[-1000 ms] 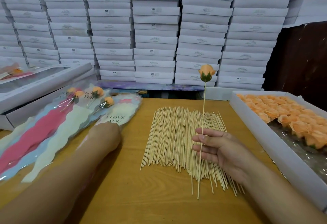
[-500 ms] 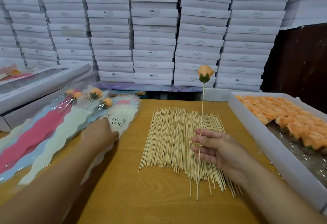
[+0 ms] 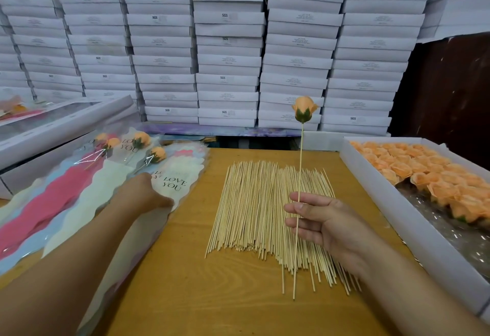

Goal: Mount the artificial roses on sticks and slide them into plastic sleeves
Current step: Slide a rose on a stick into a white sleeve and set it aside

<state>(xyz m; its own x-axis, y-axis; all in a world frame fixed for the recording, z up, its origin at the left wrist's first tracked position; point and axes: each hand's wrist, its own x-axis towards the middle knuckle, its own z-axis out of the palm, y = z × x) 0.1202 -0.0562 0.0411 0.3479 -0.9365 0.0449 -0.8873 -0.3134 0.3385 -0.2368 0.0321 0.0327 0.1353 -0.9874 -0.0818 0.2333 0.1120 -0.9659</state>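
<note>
My right hand (image 3: 322,220) pinches a thin wooden stick (image 3: 299,176) held upright, with an orange artificial rose (image 3: 305,108) mounted on its top. Under it lies a spread pile of loose sticks (image 3: 259,208) on the wooden table. My left hand (image 3: 144,195) rests on a plastic sleeve (image 3: 176,176) printed "LOVE YOU", at the right edge of a fanned stack of sleeves; its fingers are hidden beneath the hand. Several sleeved roses (image 3: 143,140) lie at the top of that stack.
A white tray (image 3: 392,213) of orange rose heads stands along the right table edge. White boxes (image 3: 228,43) are stacked as a wall behind the table. A long white box (image 3: 53,128) lies at the far left. Bare wood (image 3: 212,296) shows near me.
My left hand has slid right and away from me across the sleeves, onto the "LOVE YOU" sleeve. My right hand keeps the rose stick upright, almost still.
</note>
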